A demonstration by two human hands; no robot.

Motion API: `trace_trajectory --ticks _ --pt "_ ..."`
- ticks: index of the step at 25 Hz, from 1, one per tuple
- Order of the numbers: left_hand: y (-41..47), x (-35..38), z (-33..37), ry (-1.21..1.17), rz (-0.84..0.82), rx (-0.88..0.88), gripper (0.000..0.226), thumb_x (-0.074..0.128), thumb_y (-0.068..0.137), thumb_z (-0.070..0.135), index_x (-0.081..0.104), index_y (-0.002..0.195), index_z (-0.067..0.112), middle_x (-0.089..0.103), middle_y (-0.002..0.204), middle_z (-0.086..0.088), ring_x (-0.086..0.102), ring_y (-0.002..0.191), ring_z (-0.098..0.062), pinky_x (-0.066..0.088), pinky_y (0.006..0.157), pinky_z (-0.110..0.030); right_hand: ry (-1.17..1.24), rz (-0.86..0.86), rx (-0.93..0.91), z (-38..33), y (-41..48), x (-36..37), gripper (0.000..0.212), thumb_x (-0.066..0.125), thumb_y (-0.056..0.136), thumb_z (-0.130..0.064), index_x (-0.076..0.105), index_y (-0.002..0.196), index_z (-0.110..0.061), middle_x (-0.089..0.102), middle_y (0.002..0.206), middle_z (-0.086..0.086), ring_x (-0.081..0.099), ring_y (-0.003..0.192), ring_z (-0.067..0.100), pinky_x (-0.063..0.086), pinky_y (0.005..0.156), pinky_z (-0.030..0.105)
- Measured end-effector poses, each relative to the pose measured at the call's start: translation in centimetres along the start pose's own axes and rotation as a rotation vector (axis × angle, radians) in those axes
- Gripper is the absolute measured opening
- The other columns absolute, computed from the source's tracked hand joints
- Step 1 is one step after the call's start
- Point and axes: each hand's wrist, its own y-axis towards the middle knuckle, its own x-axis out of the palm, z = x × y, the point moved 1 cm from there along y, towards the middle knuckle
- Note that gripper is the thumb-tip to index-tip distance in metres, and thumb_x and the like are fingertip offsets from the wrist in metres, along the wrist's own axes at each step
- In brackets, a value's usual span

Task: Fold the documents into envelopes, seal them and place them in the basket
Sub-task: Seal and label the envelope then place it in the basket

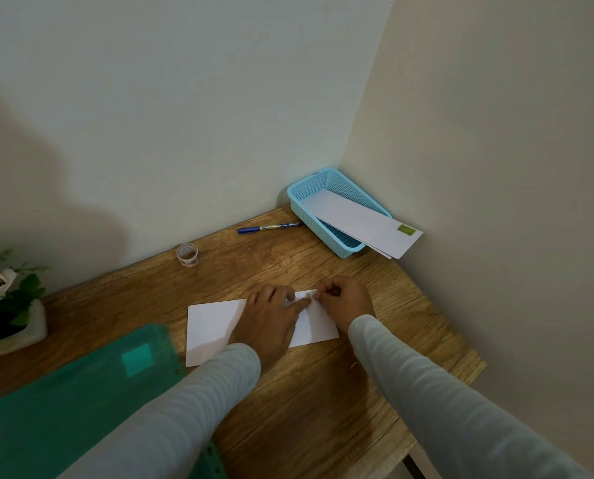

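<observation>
From my head view, the white paper envelope point(216, 326) lies flat on the wood-grain counter point(323, 409), right in front of me. My left grip point(271, 319) is released: its fingers lie straight and press down on the envelope's middle. My right grip point(343, 299) is curled and pinches the envelope's far edge, just beside my left fingertips.

The light blue plastic mesh basket point(305, 188) sits in the far corner against the walls, well apart from my hands. Long white envelopes point(357, 219) rest slanted in it, and they stick out over its near rim.

A blue pen point(267, 228) lies just left of the basket, and a small clear tape roll point(187, 254) stands further left. A translucent green plastic folder point(81, 392) covers the near left counter, partly under my left sleeve. A white flower in a white pot point(2, 299) stands at the left edge.
</observation>
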Motion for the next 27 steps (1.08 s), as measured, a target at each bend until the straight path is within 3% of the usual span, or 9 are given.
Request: trace_trajectory --ticks 5,9,13,19,24,27 --pt "0.1 0.0 -0.1 -0.004 0.003 -0.007 0.043 0.062 0.096 0.027 0.060 0.138 0.032 0.057 0.125 0.003 0.049 0.117 -0.024 0.046 0.097 -0.043 -0.009 0.015 -0.002 -0.2 -0.1 -0.5 0.018 0.080 0.087 -0.022 0.063 0.088 -0.030 0.065 0.090 -0.009 0.061 0.086 0.008 0.052 0.078 0.025" --pt "0.1 0.1 0.0 -0.012 -0.005 -0.011 0.043 0.062 0.096 0.027 0.060 0.138 0.032 0.057 0.126 0.002 0.049 0.117 -0.024 0.046 0.096 -0.043 0.015 0.049 0.041 -0.2 0.2 -0.8 0.020 0.083 0.083 -0.024 0.063 0.084 -0.026 0.065 0.085 -0.007 0.061 0.082 0.010 0.059 0.081 0.036" --pt "0.1 0.0 0.0 -0.029 -0.025 -0.024 0.042 0.058 0.097 0.029 0.058 0.139 0.034 0.055 0.128 0.003 0.047 0.118 -0.023 0.045 0.098 -0.042 -0.051 0.083 0.054 -0.6 0.3 -0.6 0.020 0.081 0.085 -0.033 0.064 0.082 -0.024 0.066 0.085 -0.006 0.063 0.083 0.014 0.057 0.083 0.038" --pt "0.1 0.0 -0.2 -0.029 -0.034 -0.027 0.043 0.057 0.097 0.030 0.058 0.140 0.034 0.055 0.128 0.004 0.047 0.119 -0.024 0.044 0.099 -0.043 -0.074 0.007 -0.042 0.5 -0.8 -0.8 0.021 0.080 0.087 -0.037 0.062 0.085 -0.025 0.065 0.089 -0.007 0.060 0.085 0.009 0.047 0.072 0.022" --pt "0.1 0.0 -0.1 -0.044 -0.053 -0.030 0.043 0.057 0.097 0.031 0.058 0.139 0.035 0.054 0.130 0.004 0.045 0.121 -0.023 0.043 0.100 -0.042 -0.107 0.036 0.034 -0.4 -0.1 -0.7 0.023 0.080 0.085 -0.037 0.063 0.084 -0.022 0.064 0.084 -0.005 0.056 0.077 0.010 0.048 0.074 0.027" --pt "0.1 0.0 -0.2 -0.079 -0.032 -0.050 0.041 0.053 0.098 0.033 0.059 0.138 0.029 0.054 0.129 0.004 0.045 0.121 -0.021 0.043 0.102 -0.042 -0.153 0.016 0.020 -0.3 -0.4 -0.5 0.022 0.076 0.089 -0.037 0.061 0.086 -0.022 0.064 0.088 -0.003 0.060 0.086 0.016 0.050 0.079 0.030"
